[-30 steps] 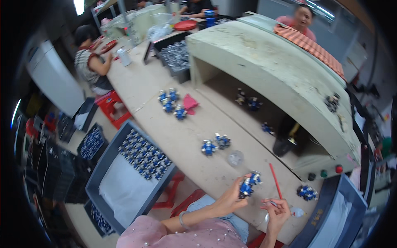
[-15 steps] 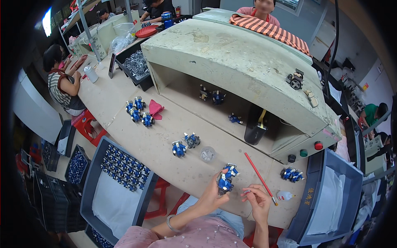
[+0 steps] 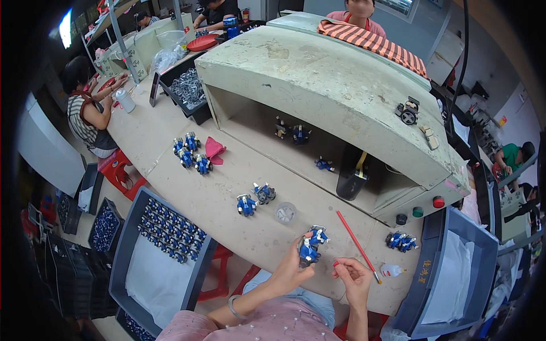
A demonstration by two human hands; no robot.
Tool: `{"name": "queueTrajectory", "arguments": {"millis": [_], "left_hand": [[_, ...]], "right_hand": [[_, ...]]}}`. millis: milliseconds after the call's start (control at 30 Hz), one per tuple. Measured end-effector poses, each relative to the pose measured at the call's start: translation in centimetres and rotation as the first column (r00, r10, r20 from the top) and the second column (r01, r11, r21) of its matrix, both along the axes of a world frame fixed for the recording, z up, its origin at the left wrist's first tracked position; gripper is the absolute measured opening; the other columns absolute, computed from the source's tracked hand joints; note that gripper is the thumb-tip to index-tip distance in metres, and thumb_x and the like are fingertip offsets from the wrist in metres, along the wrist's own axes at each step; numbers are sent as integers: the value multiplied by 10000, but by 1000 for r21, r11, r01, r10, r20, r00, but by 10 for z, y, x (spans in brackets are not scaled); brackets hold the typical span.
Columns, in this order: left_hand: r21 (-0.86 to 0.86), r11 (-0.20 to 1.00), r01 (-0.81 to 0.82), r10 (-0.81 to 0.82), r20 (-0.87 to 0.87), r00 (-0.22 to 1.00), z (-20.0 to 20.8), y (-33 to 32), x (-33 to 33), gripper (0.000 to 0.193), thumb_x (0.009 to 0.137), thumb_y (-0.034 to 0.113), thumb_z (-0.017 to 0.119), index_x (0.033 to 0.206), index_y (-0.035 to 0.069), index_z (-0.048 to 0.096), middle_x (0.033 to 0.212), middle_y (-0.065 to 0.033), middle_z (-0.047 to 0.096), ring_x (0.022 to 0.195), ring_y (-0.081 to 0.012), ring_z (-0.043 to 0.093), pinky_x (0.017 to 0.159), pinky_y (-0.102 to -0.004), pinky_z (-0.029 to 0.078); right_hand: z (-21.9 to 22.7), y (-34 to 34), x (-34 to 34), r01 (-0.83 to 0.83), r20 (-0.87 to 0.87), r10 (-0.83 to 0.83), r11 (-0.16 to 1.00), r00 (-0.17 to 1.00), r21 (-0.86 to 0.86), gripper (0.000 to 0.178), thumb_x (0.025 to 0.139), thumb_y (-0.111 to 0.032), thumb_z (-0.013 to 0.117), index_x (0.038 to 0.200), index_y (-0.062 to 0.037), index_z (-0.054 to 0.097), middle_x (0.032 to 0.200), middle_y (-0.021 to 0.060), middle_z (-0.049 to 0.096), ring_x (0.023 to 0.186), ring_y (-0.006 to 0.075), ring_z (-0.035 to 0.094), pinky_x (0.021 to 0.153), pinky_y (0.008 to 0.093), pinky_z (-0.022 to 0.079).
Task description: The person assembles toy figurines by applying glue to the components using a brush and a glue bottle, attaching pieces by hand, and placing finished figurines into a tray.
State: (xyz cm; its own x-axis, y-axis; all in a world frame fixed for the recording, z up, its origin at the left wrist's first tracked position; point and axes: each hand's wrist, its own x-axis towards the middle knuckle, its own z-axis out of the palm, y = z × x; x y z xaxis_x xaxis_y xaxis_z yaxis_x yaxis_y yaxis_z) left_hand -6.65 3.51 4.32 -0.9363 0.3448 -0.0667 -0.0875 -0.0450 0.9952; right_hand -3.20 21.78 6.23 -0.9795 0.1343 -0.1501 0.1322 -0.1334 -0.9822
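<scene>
In my left hand (image 3: 289, 268), fingers closed, is a small blue figurine (image 3: 309, 251) with dark wheels. A second blue figurine (image 3: 319, 233) stands right behind it, touching or nearly so. To its right, my right hand (image 3: 355, 278) pinches a small red piece (image 3: 336, 262) between thumb and fingertips. The piece is too small to name, and it is apart from the figurine. A red-handled brush (image 3: 356, 240) lies beyond my right hand, next to a small clear bottle (image 3: 392, 270). A clear plastic cup (image 3: 285, 212) stands beyond my left hand.
More figurines stand on the table (image 3: 222, 227), some beside a pink cloth (image 3: 214, 149). A pale green metal hood (image 3: 318, 74) spans the far side. Grey bins flank me: the left bin (image 3: 122, 250) holds rows of figurines, the right bin (image 3: 421, 284) a white sheet. Several people sit nearby.
My right hand has turned slightly, and the small piece at its fingertips now shows red. My left hand and the figurine have barely moved.
</scene>
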Motion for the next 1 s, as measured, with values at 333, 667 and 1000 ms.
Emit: {"name": "queueTrajectory", "arguments": {"millis": [333,667,1000], "left_hand": [[-17,1000,-11,11,-27,1000,1,0,-1,727,774,-52,534,1415,4,197,1238,-96,440,1061,-138,500,892,-266,431],[-17,1000,3,-3,-3,1000,2,-1,-1,720,784,-43,533,1417,7,194,1235,-93,432,1066,-135,488,902,-270,426],[-1,1000,5,-5,-3,1000,2,4,-1,714,795,-49,529,1420,10,187,1235,-82,427,1061,-123,477,885,-256,424]], "right_hand": [[2,-3,-2,12,29,-12,1000,1000,-3,151,835,-1,646,965,75,634,811,107,668,672,136,633,607,235,514],[3,-4,-3,9,40,-9,1000,999,-15,156,829,-9,655,962,72,637,805,106,673,667,133,636,609,231,516],[2,1,-3,7,32,-7,1000,999,-21,158,827,-8,657,963,69,637,805,103,675,665,134,639,609,232,521]]}}
